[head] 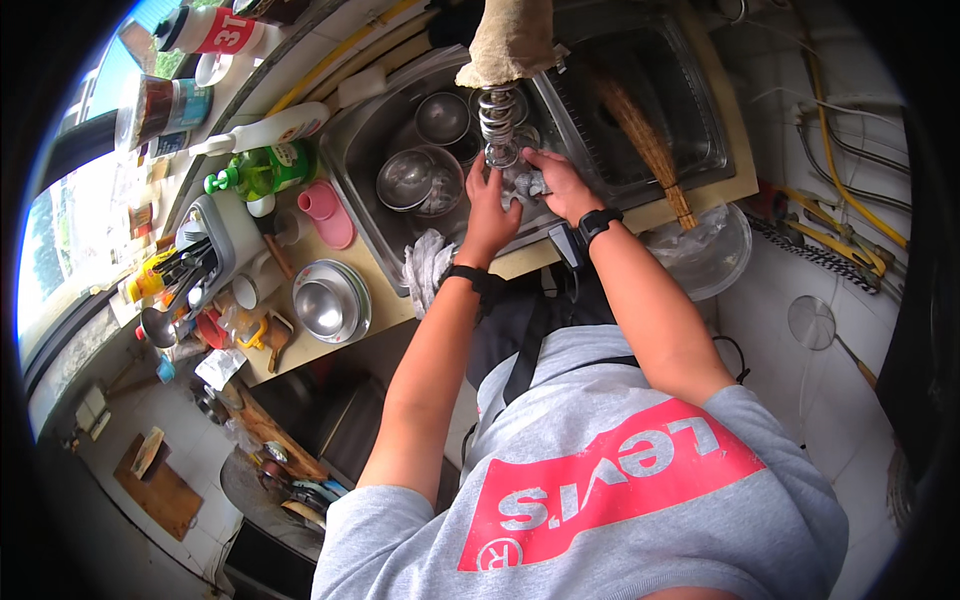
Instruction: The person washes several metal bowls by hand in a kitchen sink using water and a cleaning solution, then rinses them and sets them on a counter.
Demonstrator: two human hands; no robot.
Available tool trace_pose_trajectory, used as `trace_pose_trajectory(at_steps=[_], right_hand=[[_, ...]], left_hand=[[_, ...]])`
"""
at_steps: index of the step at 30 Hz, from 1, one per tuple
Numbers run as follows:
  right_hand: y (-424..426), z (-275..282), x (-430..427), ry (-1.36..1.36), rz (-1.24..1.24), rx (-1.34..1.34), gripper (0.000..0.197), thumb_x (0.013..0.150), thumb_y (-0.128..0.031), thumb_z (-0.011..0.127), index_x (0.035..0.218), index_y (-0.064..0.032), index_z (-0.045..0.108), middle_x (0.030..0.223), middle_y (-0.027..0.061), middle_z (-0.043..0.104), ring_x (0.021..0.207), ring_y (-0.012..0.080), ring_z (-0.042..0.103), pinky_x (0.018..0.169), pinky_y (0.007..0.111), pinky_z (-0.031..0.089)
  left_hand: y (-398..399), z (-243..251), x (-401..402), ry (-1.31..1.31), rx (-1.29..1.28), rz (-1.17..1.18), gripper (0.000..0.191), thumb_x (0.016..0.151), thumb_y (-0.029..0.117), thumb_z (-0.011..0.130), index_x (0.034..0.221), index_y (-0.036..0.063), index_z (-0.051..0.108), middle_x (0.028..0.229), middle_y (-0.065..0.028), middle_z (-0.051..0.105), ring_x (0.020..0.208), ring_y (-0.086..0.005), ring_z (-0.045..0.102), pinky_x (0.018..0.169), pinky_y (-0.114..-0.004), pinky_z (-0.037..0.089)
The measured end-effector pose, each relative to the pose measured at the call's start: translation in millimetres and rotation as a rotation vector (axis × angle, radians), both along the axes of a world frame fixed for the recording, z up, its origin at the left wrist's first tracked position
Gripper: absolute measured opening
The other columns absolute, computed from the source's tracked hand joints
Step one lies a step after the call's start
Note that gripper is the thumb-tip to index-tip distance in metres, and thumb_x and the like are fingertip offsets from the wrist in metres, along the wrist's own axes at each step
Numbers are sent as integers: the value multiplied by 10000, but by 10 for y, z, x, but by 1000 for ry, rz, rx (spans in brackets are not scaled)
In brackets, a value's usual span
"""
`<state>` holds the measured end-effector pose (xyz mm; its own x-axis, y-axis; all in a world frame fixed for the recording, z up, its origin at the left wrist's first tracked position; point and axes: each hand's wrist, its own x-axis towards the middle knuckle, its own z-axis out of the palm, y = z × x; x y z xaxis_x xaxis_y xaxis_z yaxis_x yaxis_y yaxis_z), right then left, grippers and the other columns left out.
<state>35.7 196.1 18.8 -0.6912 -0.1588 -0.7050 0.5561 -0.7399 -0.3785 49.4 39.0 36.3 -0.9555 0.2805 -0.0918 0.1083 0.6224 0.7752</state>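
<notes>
My left hand point(491, 210) is over the left basin of a double steel sink point(360, 217), its fingers touching the lower end of a spring-coil faucet point(497, 116); whether it grips the faucet I cannot tell. Across from it my right hand point(561, 180) holds a crumpled grey scrubber or cloth point(531, 184), thumb and fingers near the faucet head. Beside my hands in the basin lie a steel bowl point(442, 118), a second steel bowl point(405, 180) inside a clear bowl, and other dishes partly hidden by the faucet.
A straw brush point(649, 139) leans across the right basin above a clear plastic basin point(705, 262). Left of the sink are a grey-white rag point(426, 266), stacked bowls point(330, 302), a green soap bottle point(274, 171), a pink plastic item point(332, 217) and a utensil holder point(225, 232).
</notes>
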Motion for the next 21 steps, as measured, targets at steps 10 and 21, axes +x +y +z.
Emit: trace_pose_trajectory(at_steps=[10,21], right_hand=[[-36,228,205,266,371,508,326,959,-222,576,1162,33,589,1051,27,635,962,79,524,863,249,418],[362,169,261,28,-20,180,499,924,-331,631,1274,-2,498,1105,27,620,994,116,573,860,300,455]], left_hand=[[142,-625,-826,-450,328,-140,279,836,153,621,1086,34,641,1092,-115,664,995,-233,628,872,-341,479],[210,-339,-504,-1119,1338,503,395,1008,422,382,1200,119,546,1196,-58,614,1079,-243,588,967,-416,456]])
